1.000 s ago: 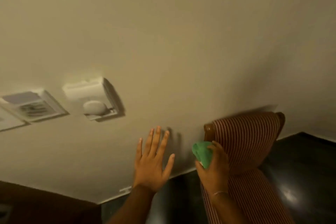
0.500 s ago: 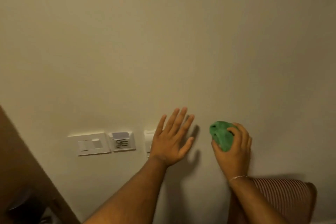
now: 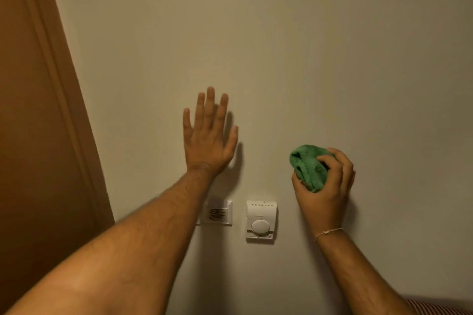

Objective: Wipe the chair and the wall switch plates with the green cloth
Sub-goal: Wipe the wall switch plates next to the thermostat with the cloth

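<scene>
the right hand [image 3: 325, 186] grips the bunched green cloth [image 3: 308, 167] with fingers curled tight, while the left hand [image 3: 208, 140] spreads flat, holding nothing, on the wall [image 3: 281, 46].

I'm in a home or hotel room: plain wall [image 3: 307, 46], wooden door [image 3: 30, 135], dial thermostat [image 3: 261, 221], striped chair [image 3: 440, 308].

Plain, matte beige painted wall [image 3: 307, 46] across nearly the whole view, smooth and unmarked. Dim, warm light, brighter toward the upper middle, darker toward the right edge and lower corners. At far left, tall brown wooden door [image 3: 30, 135] with a raised moulded frame, leaning in the wide-angle view, flush against the wall's edge.
</scene>
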{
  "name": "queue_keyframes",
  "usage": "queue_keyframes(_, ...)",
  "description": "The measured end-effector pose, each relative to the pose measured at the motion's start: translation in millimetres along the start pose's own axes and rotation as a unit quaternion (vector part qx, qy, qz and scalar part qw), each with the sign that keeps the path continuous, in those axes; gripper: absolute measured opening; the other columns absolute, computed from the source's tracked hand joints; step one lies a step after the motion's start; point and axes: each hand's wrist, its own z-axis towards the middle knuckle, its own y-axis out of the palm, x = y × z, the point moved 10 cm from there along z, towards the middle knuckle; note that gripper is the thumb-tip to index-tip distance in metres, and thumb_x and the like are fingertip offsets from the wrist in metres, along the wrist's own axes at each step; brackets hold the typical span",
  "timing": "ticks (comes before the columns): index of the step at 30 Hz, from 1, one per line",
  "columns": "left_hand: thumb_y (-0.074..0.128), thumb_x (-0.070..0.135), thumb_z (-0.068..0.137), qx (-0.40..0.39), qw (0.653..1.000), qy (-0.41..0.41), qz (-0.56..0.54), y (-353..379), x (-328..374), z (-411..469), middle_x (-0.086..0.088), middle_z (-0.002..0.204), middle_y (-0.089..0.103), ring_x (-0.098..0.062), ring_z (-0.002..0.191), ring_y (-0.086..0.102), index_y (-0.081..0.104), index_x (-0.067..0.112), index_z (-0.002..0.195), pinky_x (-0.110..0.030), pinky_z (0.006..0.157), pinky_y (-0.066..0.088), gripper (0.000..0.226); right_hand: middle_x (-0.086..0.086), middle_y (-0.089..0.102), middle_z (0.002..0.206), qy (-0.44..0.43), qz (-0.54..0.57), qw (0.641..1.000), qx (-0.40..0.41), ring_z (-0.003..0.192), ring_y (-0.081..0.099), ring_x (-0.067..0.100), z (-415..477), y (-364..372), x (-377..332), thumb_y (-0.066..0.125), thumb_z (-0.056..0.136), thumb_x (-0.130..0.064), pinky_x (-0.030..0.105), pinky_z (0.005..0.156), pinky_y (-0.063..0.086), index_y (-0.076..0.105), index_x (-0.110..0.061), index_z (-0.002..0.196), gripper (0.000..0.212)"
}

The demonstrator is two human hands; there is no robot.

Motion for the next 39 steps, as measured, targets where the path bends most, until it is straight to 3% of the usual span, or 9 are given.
queue_keyframes(3,0.028,0.054,0.112,-0.003,1.000,0.002,0.014,-5.2,-35.2,4.0,-0.006,0.185,-0.010,-0.028,0.172,0.004,-0.008,0.026,0.177,-0.047,0.135,-0.018,0.079,0.009,0.056,0.141,0.008,0.022,0.999,-0.030,0.121,0.056,0.035,-18.8,21.0,-20.3,0.079,0.081,-0.033,0.015,0.107,0.038,0.061,-0.015,0.124,0.050)
queue_keyframes(8,0.030,0.053,0.112,-0.009,0.999,-0.028,0.016,-7.6,-75.8,13.1,-0.014,0.186,0.002,-0.024,0.170,-0.009,0.005,0.020,0.179,-0.048,0.134,-0.017,0.079,0.007,0.057,0.139,0.015,0.038,0.996,-0.074,0.121,0.056,0.031,-67.3,50.5,-43.5,0.081,0.078,-0.034,0.039,0.097,0.054,0.062,-0.018,0.119,0.047)
queue_keyframes(15,0.042,0.049,0.112,-0.013,1.000,-0.024,0.000,15.3,-99.0,7.7,-0.015,0.186,0.004,-0.033,0.172,0.004,0.008,0.021,0.179,-0.066,0.135,0.002,0.080,0.010,0.053,0.142,0.047,0.066,0.987,-0.136,0.127,0.061,0.035,-143.8,80.7,-58.5,0.095,0.075,-0.015,0.042,0.100,0.059,0.067,-0.024,0.117,0.052)
queue_keyframes(20,0.052,0.049,0.107,0.033,0.999,-0.025,0.010,25.8,-104.1,5.4,-0.014,0.185,0.009,-0.036,0.171,0.008,0.014,0.023,0.178,-0.071,0.132,-0.001,0.086,0.010,0.046,0.146,0.096,0.086,0.974,-0.187,0.133,0.057,0.030,-195.6,104.9,-53.6,0.103,0.062,-0.006,0.030,0.111,0.055,0.080,-0.014,0.110,0.054)
queue_keyframes(25,0.057,0.051,0.103,0.067,0.997,-0.018,0.024,28.0,-105.7,5.9,-0.016,0.182,0.020,-0.039,0.169,0.016,0.023,0.021,0.177,-0.072,0.131,0.003,0.087,0.002,0.038,0.154,0.132,0.122,0.965,-0.190,0.147,0.042,0.002,-228.9,126.6,-56.9,0.099,0.068,-0.013,0.022,0.111,0.052,0.071,-0.029,0.121,0.062)
queue_keyframes(30,0.057,0.053,0.102,0.074,0.996,-0.026,0.042,25.6,-104.9,6.0,-0.019,0.180,0.028,-0.043,0.167,0.024,0.030,0.020,0.175,-0.075,0.130,0.011,0.084,0.014,0.038,0.160,0.187,0.063,0.959,-0.202,0.142,0.053,0.044,-258.5,147.3,-43.8,0.098,0.072,-0.016,0.052,0.100,0.063,0.078,-0.010,0.122,0.054)
queue_keyframes(32,0.056,0.054,0.103,0.077,0.996,-0.026,0.047,25.2,-104.9,6.5,-0.019,0.179,0.031,-0.043,0.166,0.026,0.032,0.020,0.174,-0.075,0.129,0.013,0.082,0.017,0.039,0.161,0.182,0.050,0.962,-0.195,0.144,0.050,0.042,-262.4,151.4,-44.2,0.093,0.077,-0.025,0.048,0.106,0.060,0.075,-0.015,0.125,0.053)
queue_keyframes(36,0.057,0.053,0.103,0.082,0.995,-0.026,0.044,24.4,-106.2,6.1,-0.019,0.178,0.032,-0.044,0.165,0.027,0.033,0.019,0.174,-0.075,0.129,0.014,0.082,0.016,0.046,0.158,0.160,0.026,0.972,-0.170,0.141,0.043,0.019,-260.8,153.9,-47.9,0.089,0.080,-0.034,0.014,0.117,0.038,0.065,-0.029,0.129,0.054)
queue_keyframes(39,0.057,0.053,0.103,0.084,0.996,-0.025,0.036,22.9,-105.6,6.7,-0.018,0.179,0.030,-0.043,0.166,0.025,0.030,0.020,0.175,-0.074,0.130,0.012,0.083,0.017,0.051,0.153,0.161,0.000,0.969,-0.185,0.137,0.054,0.032,-267.3,163.5,-46.4,0.098,0.074,-0.020,0.036,0.107,0.055,0.069,-0.024,0.126,0.060)
